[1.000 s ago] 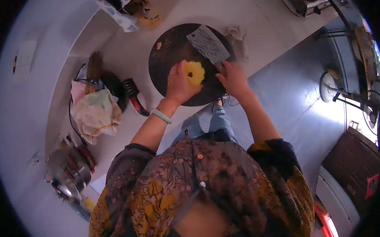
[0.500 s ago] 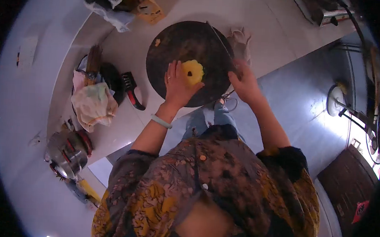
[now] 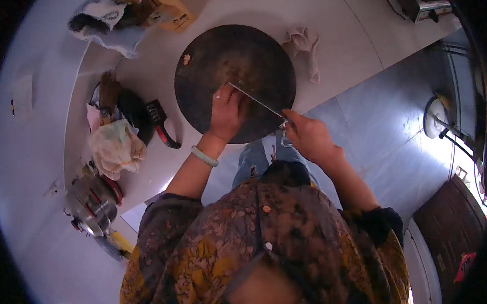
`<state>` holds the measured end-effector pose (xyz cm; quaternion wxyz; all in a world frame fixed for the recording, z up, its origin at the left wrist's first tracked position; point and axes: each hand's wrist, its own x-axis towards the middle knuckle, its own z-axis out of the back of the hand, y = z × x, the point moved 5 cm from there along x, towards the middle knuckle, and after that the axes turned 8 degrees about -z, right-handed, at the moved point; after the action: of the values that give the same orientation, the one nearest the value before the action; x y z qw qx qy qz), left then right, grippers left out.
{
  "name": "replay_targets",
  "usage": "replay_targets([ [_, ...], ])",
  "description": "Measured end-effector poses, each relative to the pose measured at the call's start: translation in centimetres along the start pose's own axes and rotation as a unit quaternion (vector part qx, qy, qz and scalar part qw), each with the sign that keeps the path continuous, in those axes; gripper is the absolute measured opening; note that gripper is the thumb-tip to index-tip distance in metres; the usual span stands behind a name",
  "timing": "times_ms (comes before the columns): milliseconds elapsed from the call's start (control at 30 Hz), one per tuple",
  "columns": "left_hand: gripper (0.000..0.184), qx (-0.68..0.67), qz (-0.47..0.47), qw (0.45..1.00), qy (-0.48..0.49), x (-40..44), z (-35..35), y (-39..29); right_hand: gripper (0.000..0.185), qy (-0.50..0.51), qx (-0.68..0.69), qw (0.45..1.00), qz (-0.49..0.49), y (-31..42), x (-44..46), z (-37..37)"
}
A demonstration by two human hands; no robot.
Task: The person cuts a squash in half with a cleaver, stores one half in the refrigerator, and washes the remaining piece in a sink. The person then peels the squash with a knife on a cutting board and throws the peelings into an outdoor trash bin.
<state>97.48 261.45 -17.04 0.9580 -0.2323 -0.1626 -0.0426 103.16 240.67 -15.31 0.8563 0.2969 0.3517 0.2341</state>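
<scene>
A round dark chopping board (image 3: 205, 39) lies on the counter before me. My left hand (image 3: 227, 112) rests on the board with its fingers curled in against the knife blade; what lies under them is hidden. The knife (image 3: 259, 104) is seen nearly edge-on, its tip end by my left fingertips. My right hand (image 3: 311, 137) is wrapped round its handle at the board's near right edge. A small orange-brown scrap (image 3: 186, 59) sits at the board's upper left. The yellow scalloped piece from the earlier frame does not show.
A crumpled pale cloth (image 3: 305, 46) lies right of the board. On the left are a black-and-red knife sharpener (image 3: 160, 124), a draped cloth (image 3: 117, 146) and a metal pot (image 3: 92, 202). A towel (image 3: 110, 29) and a yellow-brown box (image 3: 176, 13) are at the back left.
The knife has swung from the board's right side to a slant beside my left fingers. My left fingers have curled in from lying flat. The yellow piece has gone out of sight.
</scene>
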Motion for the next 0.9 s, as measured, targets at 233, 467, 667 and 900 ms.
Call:
replay_targets([
  [233,0.028,-0.009,0.009,1.0,0.008,-0.5,-0.5,0.8,0.039,0.036,-0.022,0.999,-0.003,0.2,-0.2,0.8],
  [467,0.03,-0.023,0.015,1.0,0.009,-0.9,-0.8,1.1,0.042,0.043,-0.033,0.998,0.009,0.6,-0.6,1.3],
  [667,0.029,-0.024,0.018,1.0,0.008,-0.8,-0.6,1.1,0.042,0.043,-0.022,0.999,0.011,0.7,-0.6,1.1],
  [900,0.029,-0.021,0.024,0.999,0.014,-0.9,-0.7,1.2,0.043,0.098,-0.035,0.995,0.003,1.1,0.2,1.7],
])
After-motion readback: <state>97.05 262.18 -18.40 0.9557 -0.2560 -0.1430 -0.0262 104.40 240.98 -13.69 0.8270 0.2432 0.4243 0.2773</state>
